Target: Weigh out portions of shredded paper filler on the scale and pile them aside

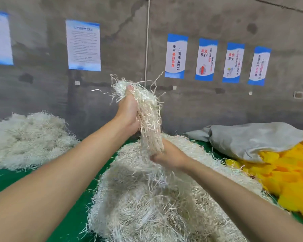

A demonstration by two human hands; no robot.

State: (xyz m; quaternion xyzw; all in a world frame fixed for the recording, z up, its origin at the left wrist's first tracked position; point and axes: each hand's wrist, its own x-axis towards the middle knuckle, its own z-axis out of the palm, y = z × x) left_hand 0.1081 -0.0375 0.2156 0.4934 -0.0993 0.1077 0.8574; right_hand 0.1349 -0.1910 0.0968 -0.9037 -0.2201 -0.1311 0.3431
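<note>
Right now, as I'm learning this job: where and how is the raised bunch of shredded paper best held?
Probably at both ends: left hand high from its left, right hand low from its right. The bunch is a long, loose, upright column.

Rough grey concrete wall (217, 18) at back. On it: two large blue-edged printed sheets (83, 45) left, four narrow blue-and-white posters (176, 55) with Chinese text right, thin white cord (147, 41) hanging between. Green table surface (5, 180) below. Far right: crumpled grey fabric sack (252, 138) touching bright yellow crumpled material (287, 177).
</note>
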